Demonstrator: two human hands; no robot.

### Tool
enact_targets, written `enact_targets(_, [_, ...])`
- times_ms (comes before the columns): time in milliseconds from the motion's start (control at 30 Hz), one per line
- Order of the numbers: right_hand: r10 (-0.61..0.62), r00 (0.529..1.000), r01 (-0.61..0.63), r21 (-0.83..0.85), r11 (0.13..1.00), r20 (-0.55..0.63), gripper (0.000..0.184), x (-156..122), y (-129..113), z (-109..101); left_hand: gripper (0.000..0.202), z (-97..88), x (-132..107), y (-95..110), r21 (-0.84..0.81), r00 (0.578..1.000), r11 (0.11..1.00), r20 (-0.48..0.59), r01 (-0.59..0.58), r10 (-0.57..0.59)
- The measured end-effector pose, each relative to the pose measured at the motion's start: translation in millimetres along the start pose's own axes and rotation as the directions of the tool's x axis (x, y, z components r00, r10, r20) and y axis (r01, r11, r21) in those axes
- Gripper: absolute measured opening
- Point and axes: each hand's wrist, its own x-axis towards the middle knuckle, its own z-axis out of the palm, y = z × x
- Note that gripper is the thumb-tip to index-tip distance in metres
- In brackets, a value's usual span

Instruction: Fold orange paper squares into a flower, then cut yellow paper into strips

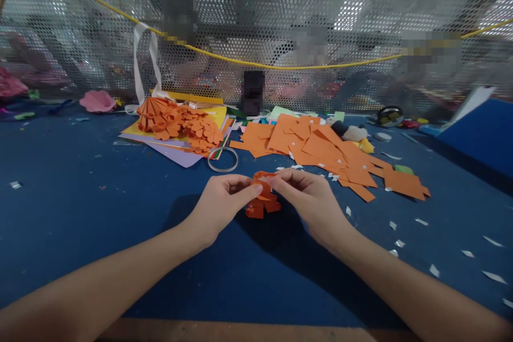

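Observation:
Both my hands meet near the middle of the view, over the blue tabletop [120, 203]. Between them is a folded orange paper piece [262, 206] with petal-like flaps hanging at its lower end. My left hand [224, 197] pinches its left side between thumb and fingers. At its upper right edge, my right hand [306, 192] is closed with thumb against forefinger, by a small pale strip on the paper. Fingertips partly hide the piece. Just beyond my left hand lies a grey tape ring [223, 170].
Orange paper flowers [176, 120] rest on coloured sheets at back left. Orange paper pieces [320, 144] spread at back right, with white scraps [393, 225] nearby. A perforated metal screen [256, 16] with a yellow cable [224, 59] stands behind. A blue panel [481, 139] leans at right.

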Motion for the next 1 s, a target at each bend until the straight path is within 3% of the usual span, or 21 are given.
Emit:
enact_targets(100, [-0.057,0.998,0.056,-0.153,0.987,-0.003,0.032,-2.5,-3.5,-0.1,0.016,0.3,1.5,-0.1,-0.011,0.999,1.0,-0.043,0.013,-0.013])
enact_targets(200, [-0.235,0.972,0.231,-0.326,0.917,0.026,0.029,-6.4,-5.9,-0.5,0.011,-0.5,2.3,-1.0,-0.016,0.997,1.0,-0.076,0.016,-0.017])
enact_targets(267, [-0.418,0.904,0.416,-0.4,0.817,0.088,0.018,-8.9,-5.0,-0.1,0.014,-1.4,1.9,-1.7,0.011,0.997,1.0,-0.081,0.013,-0.012])
enact_targets(333, [-0.573,0.806,0.569,-0.467,0.677,0.152,0.015,-10.3,-2.0,0.7,0.016,-1.9,0.7,-2.2,0.06,0.997,0.998,-0.071,-0.014,0.018])
enact_targets(400, [-0.654,0.731,0.638,-0.536,0.553,0.195,0.016,-10.6,2.0,1.4,0.017,-1.9,-1.0,-1.8,0.119,0.996,0.991,-0.054,-0.062,0.068])
enact_targets(467, [-0.685,0.695,0.653,-0.59,0.474,0.219,0.017,-10.3,5.3,2.0,0.017,-1.3,-3.1,-0.6,0.206,0.991,0.972,-0.047,-0.117,0.129])
enact_targets(633, [-0.687,0.687,0.638,-0.649,0.415,0.237,0.017,-11.5,7.0,3.9,0.019,0.7,-8.6,3.1,0.394,0.969,0.897,-0.051,-0.201,0.24])
enact_targets(800, [-0.66,0.714,0.623,-0.643,0.446,0.234,0.017,-13.0,5.4,4.6,0.016,2.2,-11.3,1.7,0.459,0.944,0.844,-0.034,-0.277,0.328])
enact_targets(1000, [-0.644,0.712,0.648,-0.615,0.448,0.281,0.016,-9.7,6.4,1.4,0.011,3.7,-12.8,-2.0,0.585,0.888,0.727,-0.023,-0.361,0.459])
